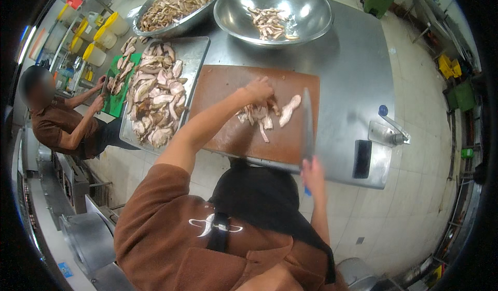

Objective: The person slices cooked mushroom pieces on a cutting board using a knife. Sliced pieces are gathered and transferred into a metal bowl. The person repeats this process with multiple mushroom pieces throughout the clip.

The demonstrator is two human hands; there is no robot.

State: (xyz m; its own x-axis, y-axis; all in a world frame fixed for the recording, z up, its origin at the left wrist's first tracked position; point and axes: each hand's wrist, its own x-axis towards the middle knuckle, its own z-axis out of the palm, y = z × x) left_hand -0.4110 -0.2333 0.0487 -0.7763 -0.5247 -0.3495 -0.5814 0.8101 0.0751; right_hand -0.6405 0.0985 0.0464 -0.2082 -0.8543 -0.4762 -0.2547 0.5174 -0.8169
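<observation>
A large kitchen knife (308,123) with a blue handle is in my right hand (313,172), its blade pointing away from me over the right side of a brown cutting board (218,96). My left hand (260,90) rests on a small pile of sliced cooked meat (256,114) at the middle of the board; its fingertips are partly hidden, so whether it grips a piece is unclear. One longer piece of meat (290,110) lies apart between the pile and the blade. Left of the board, a metal tray (199,53) holds many larger meat pieces (157,92).
Beyond the board stand a steel bowl (233,22) with some strips and a fuller bowl (186,18). A black phone-like object (362,159) and a clamped crank device (383,133) sit right. A co-worker (70,123) cuts meat on a green board (113,106) at left.
</observation>
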